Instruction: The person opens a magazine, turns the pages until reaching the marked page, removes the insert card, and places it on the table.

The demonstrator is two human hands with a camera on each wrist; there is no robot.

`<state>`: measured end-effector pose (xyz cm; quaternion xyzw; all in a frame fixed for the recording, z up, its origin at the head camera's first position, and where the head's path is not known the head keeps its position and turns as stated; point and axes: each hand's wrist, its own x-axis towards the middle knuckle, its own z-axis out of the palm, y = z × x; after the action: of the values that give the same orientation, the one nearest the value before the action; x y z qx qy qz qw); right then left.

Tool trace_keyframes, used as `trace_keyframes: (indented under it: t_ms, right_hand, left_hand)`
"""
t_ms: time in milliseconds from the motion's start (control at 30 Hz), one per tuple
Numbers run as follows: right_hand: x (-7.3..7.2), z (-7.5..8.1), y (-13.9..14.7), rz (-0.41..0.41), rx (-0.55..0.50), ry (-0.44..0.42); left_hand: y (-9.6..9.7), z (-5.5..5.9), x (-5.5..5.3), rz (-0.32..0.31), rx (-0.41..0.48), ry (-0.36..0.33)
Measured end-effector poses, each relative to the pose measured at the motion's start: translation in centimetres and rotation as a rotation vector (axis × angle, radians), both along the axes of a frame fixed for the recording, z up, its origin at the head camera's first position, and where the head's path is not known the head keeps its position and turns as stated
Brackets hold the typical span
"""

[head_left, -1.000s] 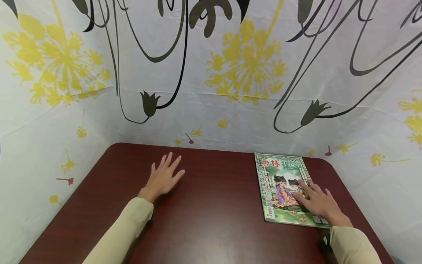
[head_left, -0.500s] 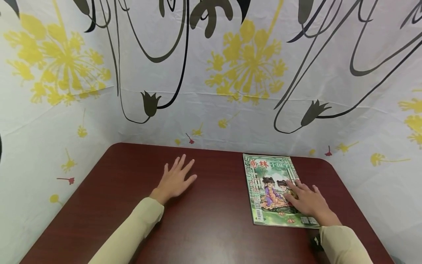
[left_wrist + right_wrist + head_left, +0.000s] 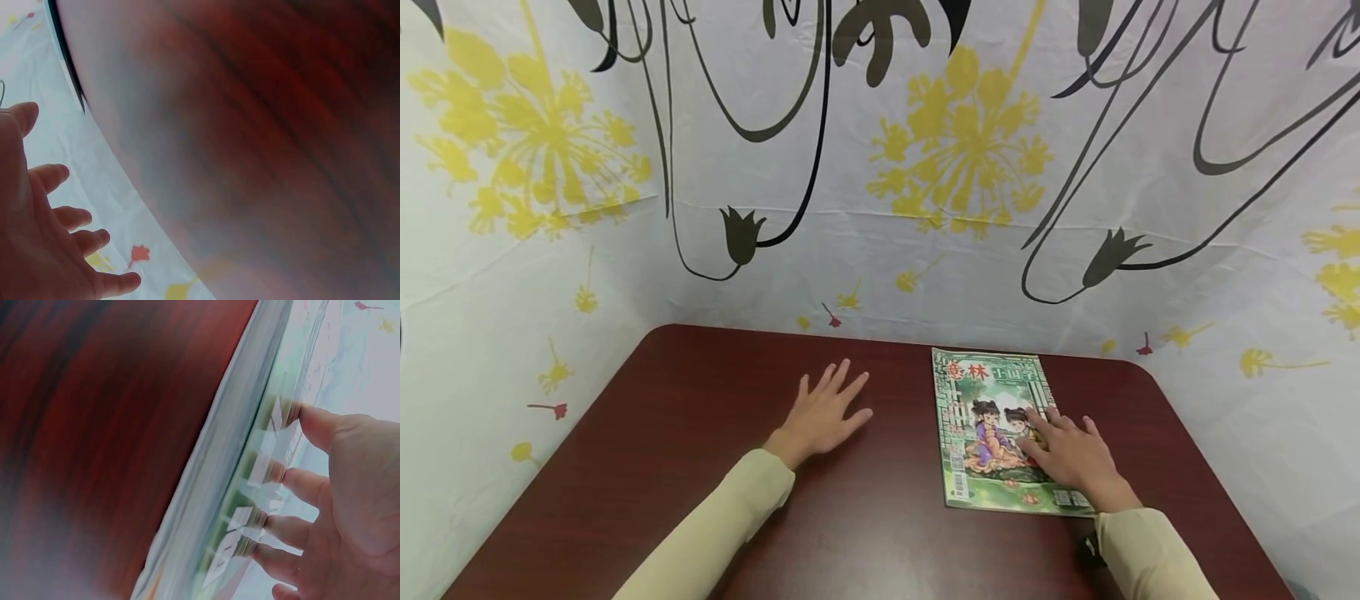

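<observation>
A green illustrated magazine (image 3: 992, 450) with red and white lettering and two cartoon figures lies flat right of the table's middle. My right hand (image 3: 1071, 454) rests on its right half, fingers spread; in the right wrist view the fingertips of the right hand (image 3: 337, 506) touch the glossy cover above the thick page edge. To the left, my left hand (image 3: 820, 421) is held palm down with spread fingers, apart from the magazine. In the left wrist view the left hand (image 3: 44, 231) has nothing in it, and a sliver of the magazine (image 3: 64, 59) shows at the top.
The dark red-brown table (image 3: 647, 433) has rounded far corners. A white cloth (image 3: 820, 183) printed with yellow flowers and dark stems hangs behind it and along both sides. A small dark object (image 3: 1090, 550) sits under the right sleeve.
The magazine has slid left across the table, with my right hand moving along on top of it. My left hand has moved right and slightly nearer, towards the magazine.
</observation>
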<state>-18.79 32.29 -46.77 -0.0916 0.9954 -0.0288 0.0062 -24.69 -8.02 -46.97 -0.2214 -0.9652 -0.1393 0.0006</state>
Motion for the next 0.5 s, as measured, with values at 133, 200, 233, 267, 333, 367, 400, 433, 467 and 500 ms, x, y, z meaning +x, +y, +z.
trace_keyframes:
  t_ms: [133,200,233,267,333,367,400,433,467,500]
  right_hand:
    - [0.0,-0.2,-0.6,-0.006,0.008,0.002]
    - [0.0,-0.3,-1.0,-0.009,0.013,0.001]
    - [0.0,-0.3,-1.2,-0.009,0.017,0.001]
    - [-0.1,-0.2,-1.4,-0.009,0.020,0.002]
    - [-0.1,-0.1,-2.0,-0.006,0.029,0.003]
    - [-0.2,-0.1,-2.3,-0.006,0.030,0.002]
    - [-0.3,0.0,-2.6,-0.006,0.035,0.000]
    - [-0.3,0.1,-2.9,-0.007,0.039,-0.002]
    - [-0.3,0.1,-3.1,-0.009,0.044,-0.004]
    - [-0.4,0.2,-3.4,-0.010,0.049,-0.007]
  left_hand:
    - [0.9,-0.1,0.2,-0.030,-0.021,-0.002]
    - [1.3,-0.2,0.3,-0.041,-0.028,-0.007]
    - [1.5,-0.2,0.4,-0.045,-0.028,-0.012]
    - [1.7,-0.2,0.4,-0.045,-0.028,-0.018]
    - [2.0,-0.1,0.4,-0.047,-0.019,-0.028]
    - [2.2,0.0,0.5,-0.047,-0.012,-0.032]
    - [2.4,0.1,0.5,-0.048,-0.006,-0.041]
    - [2.6,0.2,0.5,-0.052,-0.001,-0.047]
    - [2.7,0.3,0.5,-0.058,0.006,-0.054]
    - [2.9,0.3,0.6,-0.066,0.008,-0.061]
